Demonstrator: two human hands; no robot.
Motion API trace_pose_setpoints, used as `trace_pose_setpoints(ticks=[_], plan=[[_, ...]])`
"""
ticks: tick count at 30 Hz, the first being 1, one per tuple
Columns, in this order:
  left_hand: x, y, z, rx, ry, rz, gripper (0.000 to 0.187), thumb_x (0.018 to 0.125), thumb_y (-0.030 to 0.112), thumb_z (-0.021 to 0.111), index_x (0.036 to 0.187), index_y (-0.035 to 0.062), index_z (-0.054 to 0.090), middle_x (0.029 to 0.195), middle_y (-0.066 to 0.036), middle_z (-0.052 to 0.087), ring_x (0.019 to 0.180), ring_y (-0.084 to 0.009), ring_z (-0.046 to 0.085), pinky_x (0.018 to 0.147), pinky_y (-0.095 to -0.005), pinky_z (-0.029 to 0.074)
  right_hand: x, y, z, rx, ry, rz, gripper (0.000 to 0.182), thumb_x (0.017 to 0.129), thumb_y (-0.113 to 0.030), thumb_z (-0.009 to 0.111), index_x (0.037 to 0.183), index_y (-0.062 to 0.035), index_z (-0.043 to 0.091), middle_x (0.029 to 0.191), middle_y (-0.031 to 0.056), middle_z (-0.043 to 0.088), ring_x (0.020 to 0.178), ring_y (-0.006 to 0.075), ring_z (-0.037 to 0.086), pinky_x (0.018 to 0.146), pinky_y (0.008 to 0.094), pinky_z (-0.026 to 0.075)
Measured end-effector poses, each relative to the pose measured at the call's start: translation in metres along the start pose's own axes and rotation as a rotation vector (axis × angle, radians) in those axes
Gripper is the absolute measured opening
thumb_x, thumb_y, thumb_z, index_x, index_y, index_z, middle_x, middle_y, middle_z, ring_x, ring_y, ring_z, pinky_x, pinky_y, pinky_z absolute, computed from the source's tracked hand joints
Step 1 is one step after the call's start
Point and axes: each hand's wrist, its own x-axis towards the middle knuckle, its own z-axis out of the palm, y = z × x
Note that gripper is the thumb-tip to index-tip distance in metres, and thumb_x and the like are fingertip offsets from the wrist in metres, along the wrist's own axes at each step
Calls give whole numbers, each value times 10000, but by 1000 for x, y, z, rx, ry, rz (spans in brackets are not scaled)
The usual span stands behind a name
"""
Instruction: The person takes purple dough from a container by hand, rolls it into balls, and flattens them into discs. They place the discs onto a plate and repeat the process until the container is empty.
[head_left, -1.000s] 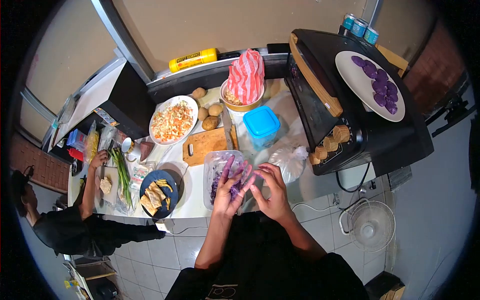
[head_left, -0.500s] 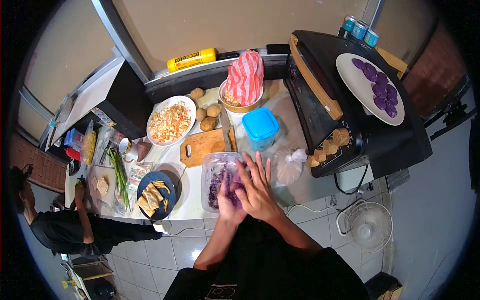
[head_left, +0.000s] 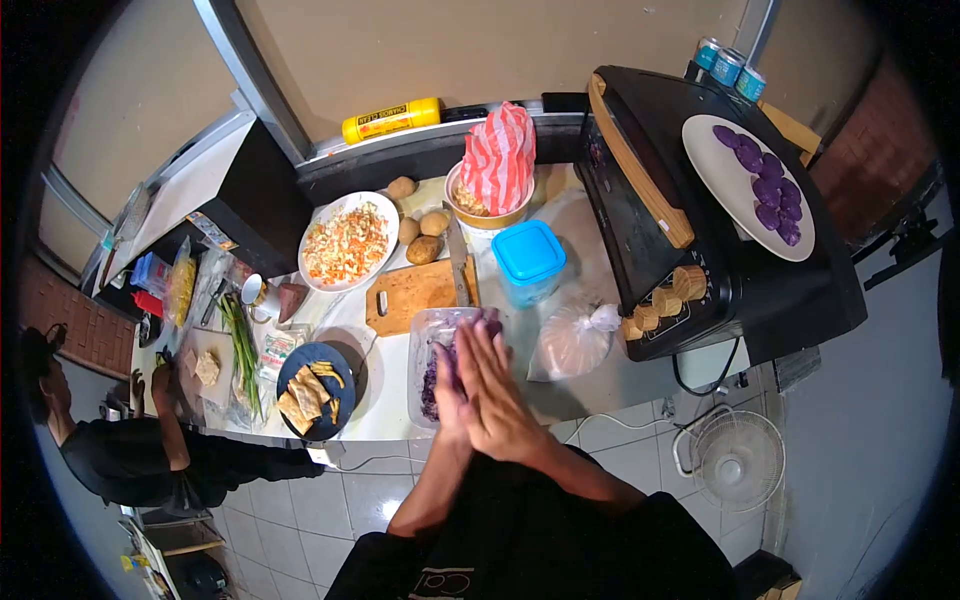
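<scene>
Palm against palm, my left hand and my right hand are closed over a small lump of purple mash, most of which the fingers hide. The fingers of both are straight and purple stains show on my left hand. They are above the right side of a clear plastic tub holding crumbly purple mash. Behind the tub lies a wooden cutting board with a knife across its right end. A blue-lidded container and a tied plastic bag are to the right.
Purple discs lie on a white plate atop a black oven. Leftward are a plate of chopped vegetables, potatoes and a dark plate of fried pieces. Another person works at far left. A fan stands on the floor.
My right hand's spread fingers have come together and now lie flat along my left hand. The view has shifted slightly. At far left, the other person's second hand has come into sight.
</scene>
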Motion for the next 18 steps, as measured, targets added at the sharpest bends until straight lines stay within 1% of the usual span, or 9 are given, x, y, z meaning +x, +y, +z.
trace_pose_setpoints(ticks=[2,5,6,7,10,13,14,17,18], plan=[[5,12,2,2,15,12,792,1045,644,236,1605,83,240,1651,-102,286,1532,-256,232,1245,-411,184,-7,1,1,2,-51,29,718,1033,-314,377,1581,75,123,1645,295,142,1528,475,131,1223,595,60],[-18,8,21,75,84,-199,780,1054,629,244,1603,74,241,1641,-94,303,1519,-251,260,1241,-405,202,8,16,-13,-120,40,79,758,1010,-312,413,1586,69,102,1651,288,129,1528,476,129,1223,599,66],[-22,6,34,79,95,-176,725,1071,570,292,1594,69,260,1640,-115,293,1485,-291,321,1225,-436,244,17,13,-19,-132,73,94,769,1001,-309,429,1589,62,100,1652,283,139,1529,473,129,1222,600,72],[-26,3,27,160,185,-234,745,1063,589,302,1586,58,279,1627,-124,321,1476,-287,340,1222,-438,257,19,9,-14,-91,62,59,753,1022,-360,383,1590,55,113,1652,280,141,1530,470,127,1225,590,66],[5,-44,-69,406,-405,424,765,1049,505,356,1645,144,39,1673,-87,212,1491,-257,297,1237,-426,223,16,-11,0,-1,-32,-23,739,1068,-469,257,1596,34,137,1653,277,141,1532,466,123,1227,570,53],[-7,21,9,-38,115,-101,747,1060,595,305,1574,53,305,1611,-134,349,1467,-291,358,1221,-438,263,6,13,6,-35,38,5,730,1061,-438,302,1599,25,136,1660,269,128,1539,466,90,1225,582,45],[-13,21,7,1,71,-142,752,1055,606,304,1566,55,327,1602,-130,367,1459,-292,372,1216,-439,272,12,16,-1,-68,61,56,723,1059,-421,310,1600,24,133,1663,267,122,1541,463,86,1226,580,45],[-28,20,31,38,180,-229,777,1050,621,289,1583,56,279,1613,-115,348,1469,-287,352,1214,-439,273,28,20,-4,-60,63,98,700,1059,-365,310,1599,33,109,1665,269,99,1543,457,77,1230,573,39],[-23,21,15,64,165,-176,775,1049,630,264,1602,88,235,1644,-100,282,1505,-270,278,1234,-430,218,30,12,5,-29,29,84,706,1057,-355,325,1594,45,102,1659,279,102,1541,460,80,1229,576,42]])
